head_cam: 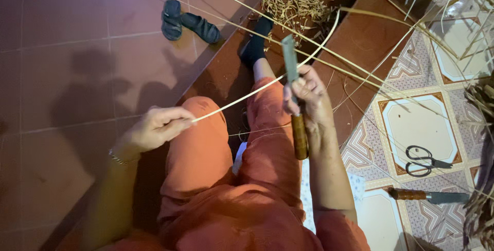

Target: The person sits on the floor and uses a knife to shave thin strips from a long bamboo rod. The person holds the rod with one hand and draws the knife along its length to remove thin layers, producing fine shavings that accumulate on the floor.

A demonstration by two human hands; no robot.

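My left hand (159, 126) pinches the near end of a long pale cane strip (247, 94) above my left knee. The strip runs up and to the right, past the blade, and curves away toward the step. My right hand (307, 98) grips a knife (294, 102) with a brown wooden handle and a flat grey blade pointing away from me. The blade's edge lies against the strip near my right thumb. I sit in orange trousers (206, 153), with one black-socked foot (256, 45) stretched out ahead.
A heap of dry shavings (294, 1) lies beyond my foot. A pair of dark sandals (188, 22) rests on the red tiles. On the patterned floor to my right are black scissors (424, 161), a second wooden-handled knife (427, 196) and several loose cane strips (391, 60).
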